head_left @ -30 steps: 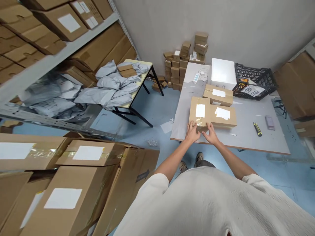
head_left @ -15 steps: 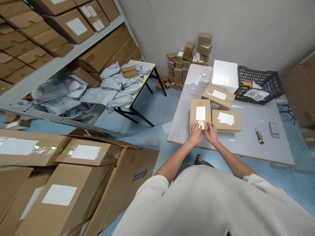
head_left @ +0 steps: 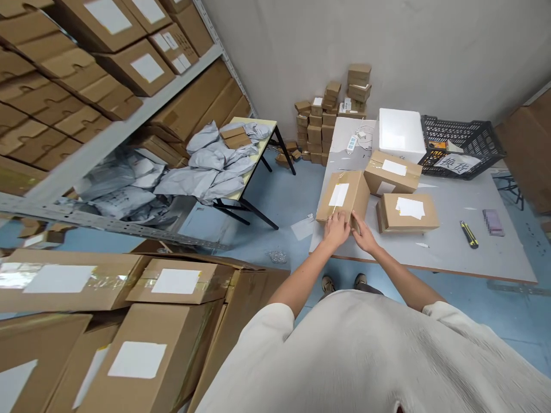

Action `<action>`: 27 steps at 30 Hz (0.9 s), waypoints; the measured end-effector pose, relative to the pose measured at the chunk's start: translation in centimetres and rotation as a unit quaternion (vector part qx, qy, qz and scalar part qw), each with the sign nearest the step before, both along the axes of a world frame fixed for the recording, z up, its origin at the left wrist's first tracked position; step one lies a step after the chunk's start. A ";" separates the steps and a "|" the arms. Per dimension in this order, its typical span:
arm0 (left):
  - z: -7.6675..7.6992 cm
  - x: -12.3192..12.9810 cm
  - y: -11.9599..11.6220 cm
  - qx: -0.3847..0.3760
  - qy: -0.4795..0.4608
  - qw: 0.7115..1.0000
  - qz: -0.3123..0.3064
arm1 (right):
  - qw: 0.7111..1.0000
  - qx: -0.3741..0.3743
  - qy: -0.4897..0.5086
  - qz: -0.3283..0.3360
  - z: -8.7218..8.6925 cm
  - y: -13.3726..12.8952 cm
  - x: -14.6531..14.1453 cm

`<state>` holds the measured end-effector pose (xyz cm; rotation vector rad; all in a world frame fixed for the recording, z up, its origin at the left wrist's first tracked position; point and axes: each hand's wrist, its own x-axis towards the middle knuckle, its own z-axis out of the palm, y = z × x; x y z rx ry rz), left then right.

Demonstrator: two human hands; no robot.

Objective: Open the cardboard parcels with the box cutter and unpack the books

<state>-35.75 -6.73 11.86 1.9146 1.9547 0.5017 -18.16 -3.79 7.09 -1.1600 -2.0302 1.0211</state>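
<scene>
The labelled carton [head_left: 350, 194] sat askew near the left end of the bench [head_left: 451, 192]. The left hand [head_left: 337, 230], fingers slightly parted, overlapped its near edge; the right hand [head_left: 364, 235], half-curled, met its near right corner. Whether either gripped was unclear. Another carton [head_left: 408, 213] stood rightward.

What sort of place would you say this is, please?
It looks like a parcel storage or packing room: cartons stand on the shelf, grey bags lie heaped on the small table, and boxes with white labels share the worktable with a cutter.
</scene>
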 end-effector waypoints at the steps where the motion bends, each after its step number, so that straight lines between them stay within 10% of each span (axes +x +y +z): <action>1: 0.1 -0.4 0.2 -0.005 0.002 1.000 0.010 | 1.000 -0.006 0.005 0.002 -0.1 0.1 -0.6; 16: 0.1 -9.2 2.0 -0.044 -0.014 0.999 -0.027 | 0.975 -0.130 -0.100 -0.149 -4.0 1.4 -2.8; 27: -5.8 -8.1 0.7 -0.028 -0.082 0.996 0.011 | 0.971 -0.050 -0.203 -0.114 -2.8 1.5 -0.7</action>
